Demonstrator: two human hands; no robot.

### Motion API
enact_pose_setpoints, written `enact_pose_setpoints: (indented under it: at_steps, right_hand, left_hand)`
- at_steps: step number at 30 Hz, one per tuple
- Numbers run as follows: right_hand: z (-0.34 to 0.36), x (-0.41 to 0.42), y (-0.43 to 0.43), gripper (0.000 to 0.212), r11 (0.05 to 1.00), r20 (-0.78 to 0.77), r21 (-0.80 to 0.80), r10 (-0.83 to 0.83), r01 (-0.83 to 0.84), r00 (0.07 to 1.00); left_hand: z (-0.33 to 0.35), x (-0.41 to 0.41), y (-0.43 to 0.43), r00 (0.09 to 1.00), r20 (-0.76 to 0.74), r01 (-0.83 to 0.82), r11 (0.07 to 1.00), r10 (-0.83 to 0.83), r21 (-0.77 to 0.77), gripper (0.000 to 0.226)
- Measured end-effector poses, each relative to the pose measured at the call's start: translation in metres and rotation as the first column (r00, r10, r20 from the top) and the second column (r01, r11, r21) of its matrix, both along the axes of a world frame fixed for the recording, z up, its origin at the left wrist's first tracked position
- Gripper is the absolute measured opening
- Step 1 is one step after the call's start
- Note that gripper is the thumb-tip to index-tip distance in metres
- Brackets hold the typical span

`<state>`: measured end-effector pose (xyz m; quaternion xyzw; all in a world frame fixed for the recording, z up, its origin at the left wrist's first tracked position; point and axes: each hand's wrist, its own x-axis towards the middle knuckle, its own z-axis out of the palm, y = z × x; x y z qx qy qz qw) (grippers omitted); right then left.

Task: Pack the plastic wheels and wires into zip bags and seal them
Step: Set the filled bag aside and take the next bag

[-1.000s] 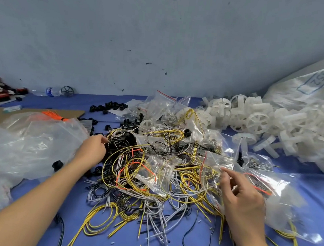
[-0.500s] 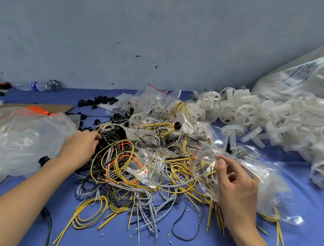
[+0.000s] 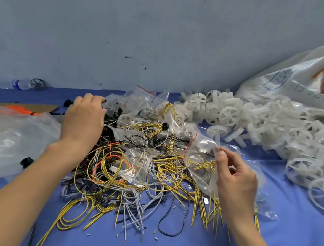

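- Head view: right hand [image 3: 234, 179] pinches clear plastic zip bag [image 3: 198, 157], apparently unsealed.
- Left hand [image 3: 84, 118] at eleven o'clock: grip unclear.
- Yellow-grey wire tangle [image 3: 104, 176], white plastic wheels [image 3: 229, 114] at two o'clock: mostly unpacked.

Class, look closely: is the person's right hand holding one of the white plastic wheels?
No, the right hand pinches the edge of a clear zip bag, and the white plastic wheels lie in a heap farther away.

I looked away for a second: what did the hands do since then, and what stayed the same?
The left hand reached farther back across the wire pile to the small black parts; whether it grips one is hidden. The right hand keeps pinching the clear zip bag. The white wheels stayed put.
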<state>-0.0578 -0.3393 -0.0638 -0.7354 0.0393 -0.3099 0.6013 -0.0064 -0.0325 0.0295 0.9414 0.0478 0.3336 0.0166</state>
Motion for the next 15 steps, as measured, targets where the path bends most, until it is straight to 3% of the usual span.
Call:
enact_pose_setpoints:
  at_steps: [1,3,5,6,8,10,15]
  right_hand:
    - [0.001,0.000,0.000,0.017,1.000,-0.005,-0.001,-0.002,0.002,1.000]
    - [0.003,0.001,0.001,0.017,1.000,-0.013,-0.019,-0.009,0.009,1.000]
    - [0.003,0.002,0.004,0.016,0.999,-0.010,-0.046,-0.021,0.020,1.000]
    - [0.004,0.002,0.006,0.016,0.998,-0.004,-0.054,-0.026,0.026,1.000]
    - [0.005,0.004,0.011,0.015,0.998,0.012,-0.055,-0.035,0.036,0.999]
    - [0.006,0.008,0.015,0.016,0.998,0.010,-0.026,-0.054,0.055,0.998]
    - [0.005,0.024,0.020,0.017,0.992,0.003,0.060,-0.108,0.107,0.994]
  left_hand:
    - [0.002,-0.005,-0.012,0.988,0.028,0.155,0.966,-0.152,-0.206,0.031]
    - [0.005,-0.020,-0.047,0.884,0.027,0.405,0.734,-0.467,-0.545,0.029]
    - [-0.001,-0.030,-0.088,0.723,0.006,0.469,0.484,-0.691,-0.739,0.023]
    - [-0.008,-0.032,-0.108,0.659,-0.004,0.456,0.405,-0.752,-0.792,0.022]
    - [-0.020,-0.030,-0.144,0.606,-0.045,0.467,0.401,-0.794,-0.788,0.024]
    - [-0.027,-0.025,-0.167,0.609,-0.093,0.500,0.472,-0.788,-0.726,0.029]
    - [-0.026,-0.001,-0.158,0.615,-0.055,0.527,0.462,-0.786,-0.713,0.027]
